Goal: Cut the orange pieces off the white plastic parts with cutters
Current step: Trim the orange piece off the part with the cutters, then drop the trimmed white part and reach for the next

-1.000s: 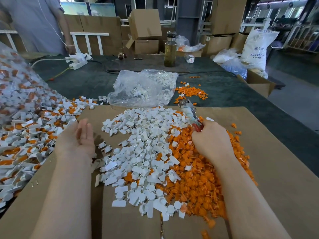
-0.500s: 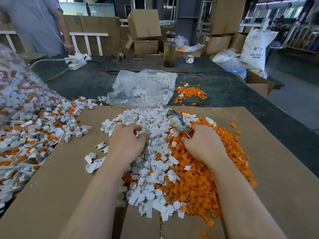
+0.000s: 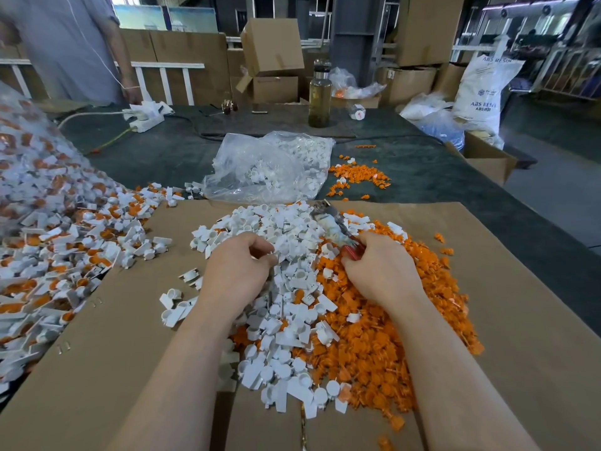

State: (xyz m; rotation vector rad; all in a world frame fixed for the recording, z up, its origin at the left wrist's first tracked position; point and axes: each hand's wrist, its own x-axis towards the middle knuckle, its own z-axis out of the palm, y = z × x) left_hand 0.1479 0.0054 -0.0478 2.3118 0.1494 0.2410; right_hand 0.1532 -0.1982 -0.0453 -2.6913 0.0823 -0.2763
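A white sack reading "ABS RESIN" is standing beyond the desk while the right hand is gripping red-handled cutters pointing up-left over the white parts, and the left hand is lying curled, pinching one.

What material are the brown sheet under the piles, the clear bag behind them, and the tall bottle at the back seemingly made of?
Brown sheet: seemingly corrugated cardboard, matte; it shows staples and a seam between flaps.
Clear bag: thin plastic film, glossy and crinkled, with white parts visible through it.
Tall bottle: transparent, probably glass or hard plastic, which one is unclear; yellowish liquid shows inside, under a dark and metallic-looking top.
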